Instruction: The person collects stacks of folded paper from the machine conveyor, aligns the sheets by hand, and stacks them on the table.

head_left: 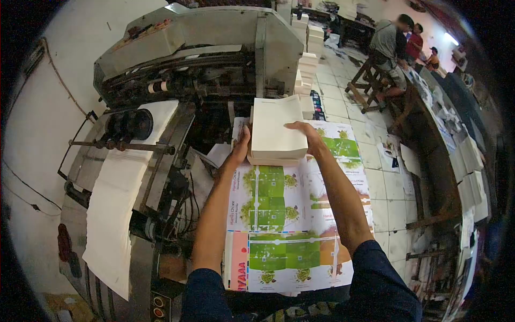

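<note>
A thick stack of blank cream paper point(278, 126) is in front of me, above large printed sheets point(292, 214) with green and white label designs. My left hand point(240, 147) presses along the left side of the stack, thumb up near its edge. On the opposite side my right hand point(308, 138) grips it, with the thumb lying on the top sheet. The fingers under and behind the stack are hidden. Whether the stack rests on the printed sheets or is slightly raised, I cannot tell.
A large printing machine point(209, 43) stands ahead to the left. Cream sheets point(120, 188) lie fanned along its feed table. More paper stacks point(308, 64) rise behind. At right are a long workbench point(434, 129), a wooden stool point(367, 86) and several people point(390, 48) farther back.
</note>
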`<state>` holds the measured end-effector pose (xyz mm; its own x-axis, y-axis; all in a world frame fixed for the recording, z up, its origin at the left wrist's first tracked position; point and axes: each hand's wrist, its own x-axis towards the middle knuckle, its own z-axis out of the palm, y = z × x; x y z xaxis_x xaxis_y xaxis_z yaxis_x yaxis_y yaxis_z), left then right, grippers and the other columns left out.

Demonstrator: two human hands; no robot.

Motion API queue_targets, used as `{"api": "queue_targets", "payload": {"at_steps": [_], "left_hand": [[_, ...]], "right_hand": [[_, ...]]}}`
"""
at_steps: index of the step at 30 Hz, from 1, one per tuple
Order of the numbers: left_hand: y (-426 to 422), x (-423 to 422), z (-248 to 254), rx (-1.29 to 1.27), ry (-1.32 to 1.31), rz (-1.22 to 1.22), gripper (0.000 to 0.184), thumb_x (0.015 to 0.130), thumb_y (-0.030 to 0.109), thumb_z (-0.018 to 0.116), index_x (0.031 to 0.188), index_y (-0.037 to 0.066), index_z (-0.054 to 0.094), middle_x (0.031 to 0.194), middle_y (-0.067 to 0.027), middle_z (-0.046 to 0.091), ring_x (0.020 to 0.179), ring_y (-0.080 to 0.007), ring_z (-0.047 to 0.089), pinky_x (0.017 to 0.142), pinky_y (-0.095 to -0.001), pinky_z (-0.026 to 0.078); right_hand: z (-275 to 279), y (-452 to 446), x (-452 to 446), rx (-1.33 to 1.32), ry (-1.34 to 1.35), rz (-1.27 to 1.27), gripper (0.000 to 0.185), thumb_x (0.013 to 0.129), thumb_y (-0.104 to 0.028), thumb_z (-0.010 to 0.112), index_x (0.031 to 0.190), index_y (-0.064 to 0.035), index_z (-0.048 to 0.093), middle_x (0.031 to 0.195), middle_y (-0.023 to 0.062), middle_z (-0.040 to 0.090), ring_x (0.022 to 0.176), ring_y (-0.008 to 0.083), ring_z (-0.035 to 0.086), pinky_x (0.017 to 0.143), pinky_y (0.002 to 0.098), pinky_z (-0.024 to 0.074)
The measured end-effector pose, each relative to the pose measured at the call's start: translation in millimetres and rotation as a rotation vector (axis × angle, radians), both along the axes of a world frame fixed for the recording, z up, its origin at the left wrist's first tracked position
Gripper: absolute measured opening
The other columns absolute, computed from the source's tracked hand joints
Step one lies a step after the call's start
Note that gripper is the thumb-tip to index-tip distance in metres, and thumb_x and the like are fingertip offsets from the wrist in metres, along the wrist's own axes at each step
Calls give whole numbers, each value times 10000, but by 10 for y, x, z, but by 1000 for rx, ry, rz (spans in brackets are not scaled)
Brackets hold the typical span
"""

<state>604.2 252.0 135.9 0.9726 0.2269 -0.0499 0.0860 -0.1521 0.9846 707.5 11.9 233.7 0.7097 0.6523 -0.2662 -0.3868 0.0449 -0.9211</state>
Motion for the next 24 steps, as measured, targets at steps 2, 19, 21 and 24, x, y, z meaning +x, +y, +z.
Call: {"api": "queue_targets", "payload": {"at_steps": [2, 19, 21, 24], "left_hand": [[25, 132, -279, 203, 12, 48, 928, 961, 751, 136, 1600, 82, 68, 1666, -162, 29, 1537, -275, -31, 1224, -454, 0], [-97, -165, 553, -508, -82, 191, 735, 1016, 632, 358, 1442, 50, 503, 1432, -112, 547, 1291, -218, 511, 1117, -355, 351], [-358, -463, 917, -385, -121, 305, 698, 1023, 575, 378, 1438, 27, 498, 1455, -152, 520, 1346, -247, 464, 1144, -368, 314], [-428, -593, 711, 138, -88, 370, 557, 1033, 436, 421, 1322, -10, 590, 1384, -209, 570, 1337, -286, 482, 1120, -408, 348]], "right_hand": [[6, -6, 27, 2, -31, 21, 435, 833, -235, 733, 1155, 37, 625, 1023, 143, 694, 871, 222, 697, 752, 362, 583], [229, -344, 35, -310, -30, 18, 1192, 800, -723, 662, 1521, 100, 188, 1447, 382, 381, 1276, 447, 494, 1006, 597, 433], [38, -359, 133, -224, 115, -21, 1275, 800, -754, 624, 1539, 94, 25, 1496, 396, 291, 1311, 490, 454, 1007, 631, 420], [230, -398, -78, -325, 69, -39, 1263, 752, -826, 594, 1562, 21, 125, 1470, 414, 306, 1302, 541, 421, 958, 655, 437]]}}
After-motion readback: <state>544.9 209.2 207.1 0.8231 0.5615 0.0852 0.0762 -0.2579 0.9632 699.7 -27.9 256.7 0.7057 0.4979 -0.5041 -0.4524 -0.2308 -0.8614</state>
